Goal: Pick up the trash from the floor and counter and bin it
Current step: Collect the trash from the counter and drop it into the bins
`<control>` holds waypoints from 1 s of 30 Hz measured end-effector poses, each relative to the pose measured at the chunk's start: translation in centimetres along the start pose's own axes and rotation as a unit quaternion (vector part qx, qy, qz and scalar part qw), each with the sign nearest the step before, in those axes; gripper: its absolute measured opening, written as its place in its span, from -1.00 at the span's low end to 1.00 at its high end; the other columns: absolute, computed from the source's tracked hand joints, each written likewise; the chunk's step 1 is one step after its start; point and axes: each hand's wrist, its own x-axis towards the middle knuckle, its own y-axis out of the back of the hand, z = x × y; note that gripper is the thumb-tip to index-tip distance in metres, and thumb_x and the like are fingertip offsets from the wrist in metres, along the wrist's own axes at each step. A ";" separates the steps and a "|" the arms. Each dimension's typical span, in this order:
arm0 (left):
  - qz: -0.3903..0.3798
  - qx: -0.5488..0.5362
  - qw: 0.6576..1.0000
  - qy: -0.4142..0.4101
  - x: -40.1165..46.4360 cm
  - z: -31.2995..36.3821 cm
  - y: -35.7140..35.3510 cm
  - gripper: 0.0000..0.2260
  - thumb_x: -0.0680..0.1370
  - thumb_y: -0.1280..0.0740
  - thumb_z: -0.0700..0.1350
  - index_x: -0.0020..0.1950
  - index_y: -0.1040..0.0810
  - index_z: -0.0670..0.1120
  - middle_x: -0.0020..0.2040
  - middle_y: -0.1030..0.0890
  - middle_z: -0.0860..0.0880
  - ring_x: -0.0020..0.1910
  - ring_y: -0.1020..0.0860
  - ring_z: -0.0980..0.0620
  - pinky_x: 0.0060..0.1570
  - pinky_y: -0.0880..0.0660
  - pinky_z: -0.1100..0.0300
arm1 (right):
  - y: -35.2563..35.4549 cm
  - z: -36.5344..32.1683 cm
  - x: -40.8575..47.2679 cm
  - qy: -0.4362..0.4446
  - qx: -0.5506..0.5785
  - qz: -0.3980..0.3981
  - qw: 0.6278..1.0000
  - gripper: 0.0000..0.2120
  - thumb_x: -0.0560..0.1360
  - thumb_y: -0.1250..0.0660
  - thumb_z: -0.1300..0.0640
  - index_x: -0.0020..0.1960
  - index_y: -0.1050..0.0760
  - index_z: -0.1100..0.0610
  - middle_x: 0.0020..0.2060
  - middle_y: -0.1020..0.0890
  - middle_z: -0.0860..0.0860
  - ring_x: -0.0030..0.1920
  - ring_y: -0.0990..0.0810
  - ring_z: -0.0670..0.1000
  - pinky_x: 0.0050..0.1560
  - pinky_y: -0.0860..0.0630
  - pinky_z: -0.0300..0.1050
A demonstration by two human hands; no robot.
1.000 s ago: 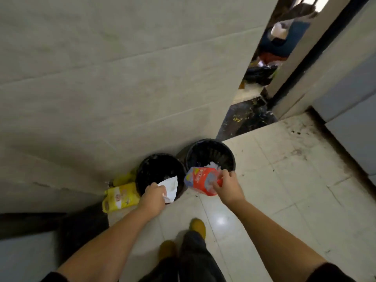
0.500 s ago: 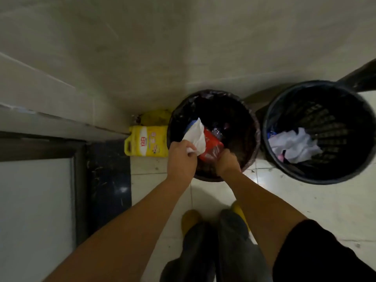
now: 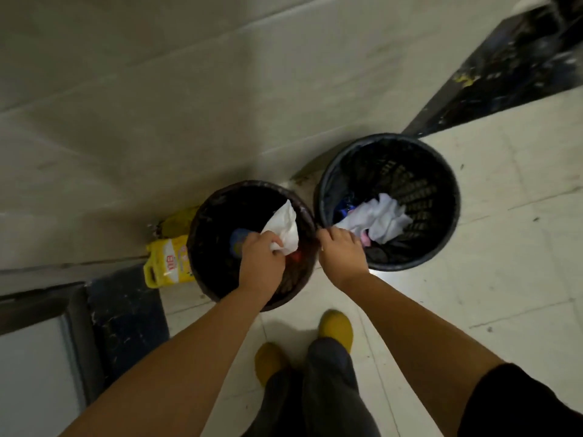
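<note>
Two round black bins stand side by side against the wall. Over the left bin (image 3: pixel 202 222), my left hand (image 3: pixel 262 263) is shut on a crumpled white paper (image 3: pixel 284 227) that sticks up above the opening. A red packet (image 3: pixel 296 256) lies inside this bin, mostly hidden by the hand and the paper. Between the two rims, my right hand (image 3: pixel 342 253) hangs with curled fingers and nothing in it. The right bin (image 3: pixel 441 190) holds crumpled white paper (image 3: pixel 385 220) and some coloured scraps.
A yellow bag (image 3: pixel 168 261) leans between the left bin and the wall. A dark stone strip (image 3: pixel 126 310) runs at the lower left, a dark threshold (image 3: pixel 504 74) at the upper right. My yellow shoes (image 3: pixel 336 326) stand on pale floor tiles just before the bins.
My right hand let the red packet drop into the left bin and drew back to the gap between the bins. My left hand still holds the white paper over that bin.
</note>
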 end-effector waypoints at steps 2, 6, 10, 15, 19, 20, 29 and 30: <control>-0.026 0.011 0.999 -0.037 0.6 3.9 -1.4 -0.81 0.50 -0.24 -0.32 0.06 -0.58 -0.24 0.14 -0.48 -0.25 0.13 -0.48 -0.21 0.17 -0.40 0.05 | 1.4 4.2 -1.6 -0.053 -0.028 -0.031 0.998 -0.55 0.56 -0.17 0.14 0.44 -0.25 0.11 0.38 -0.40 0.13 0.41 -0.32 0.17 0.45 -0.19 0.12; -0.095 -0.003 0.989 -0.117 3.2 9.7 -6.9 -0.76 0.50 -0.23 -0.34 0.12 -0.58 -0.28 0.19 -0.48 -0.28 0.20 -0.47 -0.19 0.23 -0.37 0.17 | 1.6 11.7 -3.8 -0.080 -0.081 -0.122 0.986 -0.42 0.58 -0.19 0.02 0.54 -0.07 0.03 0.44 -0.33 0.07 0.47 -0.24 0.12 0.51 0.03 0.21; -0.131 0.015 0.982 -0.138 7.7 11.2 -14.1 -0.73 0.52 -0.25 -0.31 0.20 -0.55 -0.25 0.31 -0.39 -0.24 0.29 -0.42 -0.17 0.24 -0.32 0.26 | -1.9 16.0 -3.9 0.015 -0.127 -0.058 0.990 -0.66 0.56 -0.25 0.01 0.30 -0.47 0.06 0.17 -0.60 0.06 0.27 -0.51 0.14 0.51 0.00 0.21; -0.131 0.126 0.973 -0.141 13.9 9.3 -21.0 -0.61 0.55 -0.26 -0.24 0.39 -0.40 -0.21 0.44 -0.25 -0.26 0.42 -0.26 -0.23 0.42 -0.24 0.09 | -5.6 18.8 -3.2 0.117 -0.151 0.111 0.975 -0.74 0.41 -0.43 -0.04 0.04 -0.60 0.04 -0.15 -0.69 -0.01 -0.07 -0.66 0.08 0.34 -0.38 0.18; -0.189 0.200 0.948 -0.161 13.2 8.4 -22.0 -0.47 0.56 -0.29 -0.10 0.51 -0.22 -0.10 0.56 -0.07 -0.20 0.53 -0.07 -0.20 0.50 -0.16 -0.03 | -5.4 18.8 -3.4 0.102 -0.160 0.084 0.978 -0.75 0.44 -0.41 -0.03 0.06 -0.61 0.06 -0.13 -0.69 0.02 -0.04 -0.66 0.11 0.38 -0.31 0.25; -0.197 0.209 0.942 -0.174 12.6 8.5 -21.2 -0.45 0.56 -0.29 -0.09 0.52 -0.21 -0.09 0.56 -0.06 -0.20 0.54 -0.06 -0.20 0.51 -0.15 -0.02 | -4.7 18.3 -3.6 0.082 -0.152 0.058 0.983 -0.72 0.46 -0.38 -0.02 0.11 -0.59 0.07 -0.07 -0.69 0.05 0.04 -0.64 0.13 0.41 -0.23 0.29; -0.184 0.249 0.916 -0.257 1.2 16.4 -1.1 -0.56 0.58 -0.22 -0.10 0.46 -0.29 -0.11 0.38 -0.39 -0.20 0.34 -0.38 -0.20 0.26 -0.43 -0.06 | 11.7 9.1 -10.7 -0.125 -0.003 -0.025 0.992 -0.56 0.62 -0.05 -0.07 0.46 -0.21 0.02 0.39 -0.39 0.09 0.46 -0.26 0.11 0.50 0.10 0.28; -0.182 0.245 0.915 -0.265 -0.7 17.7 1.4 -0.57 0.59 -0.22 -0.08 0.45 -0.31 -0.11 0.37 -0.42 -0.20 0.32 -0.40 -0.19 0.26 -0.44 -0.06 | 14.2 8.1 -12.2 -0.134 0.011 -0.016 0.991 -0.56 0.62 -0.04 -0.06 0.46 -0.21 0.03 0.39 -0.39 0.09 0.45 -0.28 0.12 0.49 0.06 0.26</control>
